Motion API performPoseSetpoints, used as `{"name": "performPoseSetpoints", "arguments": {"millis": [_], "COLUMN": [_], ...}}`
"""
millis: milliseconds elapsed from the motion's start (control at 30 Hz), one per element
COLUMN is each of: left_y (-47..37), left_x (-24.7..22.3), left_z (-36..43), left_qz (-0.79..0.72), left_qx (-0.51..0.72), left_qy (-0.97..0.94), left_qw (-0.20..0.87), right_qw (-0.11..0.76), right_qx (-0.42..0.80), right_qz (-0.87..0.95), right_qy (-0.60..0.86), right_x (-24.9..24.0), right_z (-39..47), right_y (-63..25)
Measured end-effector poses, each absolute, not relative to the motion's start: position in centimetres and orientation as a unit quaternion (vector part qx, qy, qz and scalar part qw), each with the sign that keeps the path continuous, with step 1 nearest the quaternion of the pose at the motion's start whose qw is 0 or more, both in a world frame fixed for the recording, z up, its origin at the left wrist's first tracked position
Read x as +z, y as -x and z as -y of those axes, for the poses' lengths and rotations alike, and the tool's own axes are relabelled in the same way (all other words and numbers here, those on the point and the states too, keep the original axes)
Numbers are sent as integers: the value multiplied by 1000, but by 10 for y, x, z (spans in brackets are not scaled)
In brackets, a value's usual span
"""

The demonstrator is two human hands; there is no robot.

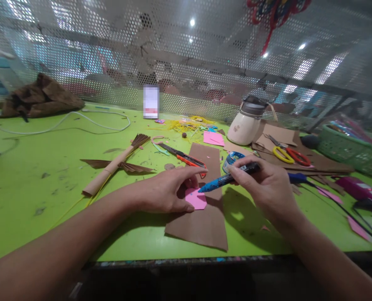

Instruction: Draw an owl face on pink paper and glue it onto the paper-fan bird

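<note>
My right hand (266, 186) is closed around a blue paint marker (219, 182) with a black rear end. Its tip touches, or nearly touches, a small pink paper piece (197, 200) with cut corners. Thumb and fingers of my left hand (167, 190) pin that paper by its left side on a strip of brown cardboard (198, 232). Just beyond my left fingers lies an orange and black utility knife (186, 159). A roll of blue tape (233, 160) stands behind the marker, partly covered by my right hand.
At left lies a brown paper tube with pleated fins (110, 169). Behind are yellow shreds (182, 125), a pink sheet (213, 138) and a white jar (245, 125). Scissors (283, 154), a green basket (355, 146) and a magenta tool (361, 192) with a cord lie right.
</note>
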State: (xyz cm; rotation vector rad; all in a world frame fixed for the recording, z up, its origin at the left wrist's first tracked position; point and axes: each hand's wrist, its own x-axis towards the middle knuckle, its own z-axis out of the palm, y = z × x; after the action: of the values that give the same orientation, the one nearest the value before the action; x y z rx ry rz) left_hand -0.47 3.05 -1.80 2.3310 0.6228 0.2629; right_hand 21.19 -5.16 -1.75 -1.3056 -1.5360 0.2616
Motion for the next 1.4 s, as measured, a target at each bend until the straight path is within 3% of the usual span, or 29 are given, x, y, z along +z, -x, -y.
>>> {"name": "performPoseSetpoints", "arguments": {"millis": [1400], "left_y": [4], "left_x": [-19], "left_z": [-31], "left_qz": [-230], "left_qx": [105], "left_qy": [-904], "left_qw": [345], "right_qw": [483], "right_qx": [88], "right_qz": [671], "right_qy": [556], "right_x": [-22], "right_z": [50], "right_y": [-212]}}
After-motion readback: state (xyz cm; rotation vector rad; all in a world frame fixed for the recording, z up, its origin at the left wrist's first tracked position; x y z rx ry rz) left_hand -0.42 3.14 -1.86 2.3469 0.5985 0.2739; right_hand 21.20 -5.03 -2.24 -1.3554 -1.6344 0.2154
